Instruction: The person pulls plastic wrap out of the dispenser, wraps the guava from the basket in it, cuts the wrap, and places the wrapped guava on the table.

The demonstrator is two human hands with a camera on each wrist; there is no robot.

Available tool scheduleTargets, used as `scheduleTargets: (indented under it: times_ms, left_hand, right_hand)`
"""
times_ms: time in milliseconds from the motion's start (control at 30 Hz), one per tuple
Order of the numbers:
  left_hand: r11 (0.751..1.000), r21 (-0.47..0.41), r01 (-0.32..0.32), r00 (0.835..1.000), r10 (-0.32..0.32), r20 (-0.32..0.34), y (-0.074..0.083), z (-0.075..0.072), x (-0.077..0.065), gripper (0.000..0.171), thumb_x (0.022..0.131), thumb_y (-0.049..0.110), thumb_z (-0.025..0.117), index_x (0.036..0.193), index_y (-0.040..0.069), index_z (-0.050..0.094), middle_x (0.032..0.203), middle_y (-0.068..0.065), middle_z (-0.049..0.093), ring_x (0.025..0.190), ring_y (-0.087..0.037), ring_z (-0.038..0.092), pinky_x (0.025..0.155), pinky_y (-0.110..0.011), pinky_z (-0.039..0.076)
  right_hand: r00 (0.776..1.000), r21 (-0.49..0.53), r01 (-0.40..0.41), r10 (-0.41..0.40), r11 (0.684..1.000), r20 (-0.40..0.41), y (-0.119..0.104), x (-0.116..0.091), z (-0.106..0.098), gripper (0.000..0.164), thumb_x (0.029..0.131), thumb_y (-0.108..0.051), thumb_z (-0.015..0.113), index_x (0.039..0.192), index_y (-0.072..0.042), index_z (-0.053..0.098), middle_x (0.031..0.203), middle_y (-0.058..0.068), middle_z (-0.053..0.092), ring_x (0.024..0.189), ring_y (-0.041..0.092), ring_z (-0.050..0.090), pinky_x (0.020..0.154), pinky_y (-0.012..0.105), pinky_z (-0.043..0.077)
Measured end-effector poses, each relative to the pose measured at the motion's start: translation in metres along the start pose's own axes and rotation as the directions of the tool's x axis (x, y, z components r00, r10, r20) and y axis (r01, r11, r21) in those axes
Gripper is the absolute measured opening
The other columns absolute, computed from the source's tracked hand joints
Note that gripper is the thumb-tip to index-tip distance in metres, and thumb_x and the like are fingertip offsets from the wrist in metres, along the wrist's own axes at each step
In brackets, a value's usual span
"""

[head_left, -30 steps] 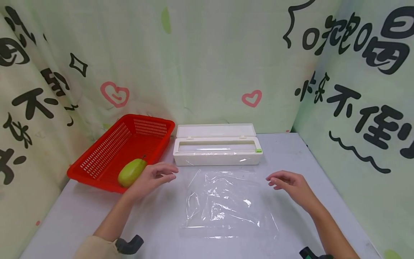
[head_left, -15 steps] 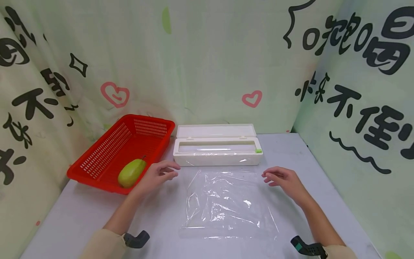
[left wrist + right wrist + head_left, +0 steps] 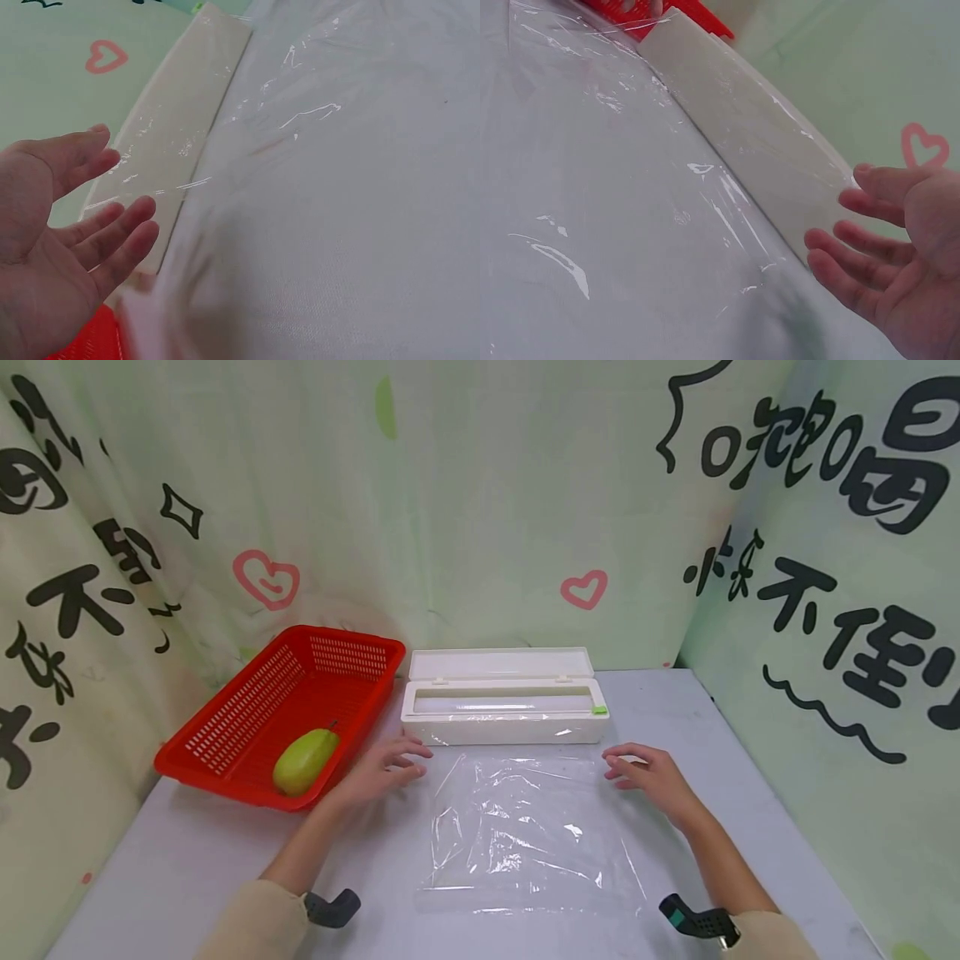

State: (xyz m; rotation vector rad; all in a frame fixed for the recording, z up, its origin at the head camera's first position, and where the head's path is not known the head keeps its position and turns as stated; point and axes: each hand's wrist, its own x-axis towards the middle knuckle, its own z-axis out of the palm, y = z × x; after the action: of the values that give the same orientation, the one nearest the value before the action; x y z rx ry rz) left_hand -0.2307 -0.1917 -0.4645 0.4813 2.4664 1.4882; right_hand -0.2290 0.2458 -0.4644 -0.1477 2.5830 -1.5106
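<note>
Toward the left of the desk (image 3: 187, 868), the red basket (image 3: 322, 685) holds a green fruit (image 3: 306, 762); its rim may obstruct leftward travel. Left hand (image 3: 378, 770): fingers relaxed and apart, gripping nothing. Between the hands, clear film (image 3: 517, 827) drapes over the front of the white box (image 3: 480, 730) and lies wrinkled on the desk. For best results, pinch both side edges simultaneously and draw evenly; uneven tension could crease it. Right hand (image 3: 649, 777): fingers loosely spread, holding nothing, beside the film.

The right grip (image 3: 922, 277) hangs near a white box (image 3: 742, 135) and glossy, crinkled clear film (image 3: 568, 266).
</note>
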Motion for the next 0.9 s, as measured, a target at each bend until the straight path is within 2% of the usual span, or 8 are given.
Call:
scheduleTargets:
  times_ms: [33,133,233,300,567,733,900]
  left_hand:
    - [1.0,-0.012,0.016,1.0,-0.016,0.012,-0.005,0.001,0.003,0.037,0.09,0.024,0.067,0.125,0.011,0.062,0.133,-0.01,0.053,0.106,-0.029,0.064,0.076,-0.036,0.059]
    - [0.997,-0.033,0.07,0.997,-0.069,0.026,-0.005,0.004,0.005,0.038,0.091,0.024,0.067,0.126,0.012,0.062,0.126,-0.011,0.06,0.097,-0.027,0.066,0.073,-0.036,0.059]
    - [0.989,-0.029,0.142,0.99,-0.142,0.013,-0.005,0.007,0.005,0.039,0.09,0.027,0.068,0.126,0.016,0.063,0.118,-0.009,0.065,0.088,-0.025,0.066,0.072,-0.035,0.058]
    - [0.986,-0.021,0.165,0.986,-0.165,0.0,-0.005,0.008,0.006,0.038,0.089,0.028,0.068,0.126,0.017,0.063,0.115,-0.008,0.067,0.087,-0.024,0.066,0.072,-0.035,0.058]
    - [0.984,-0.028,0.179,0.984,-0.179,-0.018,-0.007,0.009,0.008,0.037,0.09,0.026,0.067,0.125,0.014,0.064,0.113,-0.008,0.068,0.088,-0.022,0.066,0.076,-0.034,0.058]
    - [0.986,-0.044,0.164,0.986,-0.165,-0.028,-0.008,0.009,0.009,0.035,0.091,0.024,0.067,0.123,0.011,0.065,0.114,-0.011,0.068,0.089,-0.023,0.066,0.077,-0.035,0.058]
    - [0.985,-0.079,0.153,0.987,-0.157,-0.041,-0.008,0.011,0.009,0.029,0.09,0.023,0.068,0.116,0.012,0.068,0.13,-0.008,0.061,0.098,-0.022,0.066,0.08,-0.035,0.058]
  right_hand:
    - [1.0,-0.003,-0.007,0.007,1.0,0.005,-0.001,0.0,0.001,0.047,0.096,-0.036,0.058,0.128,0.0,0.057,0.128,0.025,0.059,0.098,0.022,0.07,0.081,0.032,0.059]
    - [1.0,0.007,-0.015,0.015,1.0,0.019,-0.003,0.002,0.003,0.046,0.097,-0.034,0.057,0.13,-0.001,0.054,0.131,0.025,0.055,0.102,0.028,0.068,0.082,0.033,0.059]
    - [0.999,0.016,-0.009,0.008,1.0,0.041,-0.005,0.003,0.005,0.046,0.098,-0.032,0.055,0.131,0.0,0.052,0.132,0.026,0.053,0.104,0.03,0.067,0.082,0.033,0.059]
    - [0.998,0.017,-0.005,0.004,1.0,0.056,-0.004,0.005,0.006,0.046,0.099,-0.032,0.055,0.131,0.001,0.052,0.129,0.027,0.054,0.104,0.031,0.067,0.082,0.033,0.059]
    - [0.995,0.013,-0.017,0.015,1.0,0.096,-0.001,0.013,0.01,0.044,0.099,-0.028,0.054,0.129,0.004,0.054,0.119,0.027,0.064,0.099,0.031,0.069,0.078,0.027,0.059]
    - [0.995,0.021,-0.024,0.022,0.999,0.1,0.0,0.016,0.013,0.046,0.099,-0.03,0.054,0.13,0.005,0.055,0.124,0.026,0.062,0.1,0.029,0.069,0.079,0.028,0.059]
    - [0.995,0.024,-0.033,0.031,0.999,0.094,0.001,0.019,0.015,0.047,0.099,-0.032,0.054,0.13,0.004,0.055,0.125,0.025,0.061,0.1,0.029,0.068,0.079,0.029,0.059]
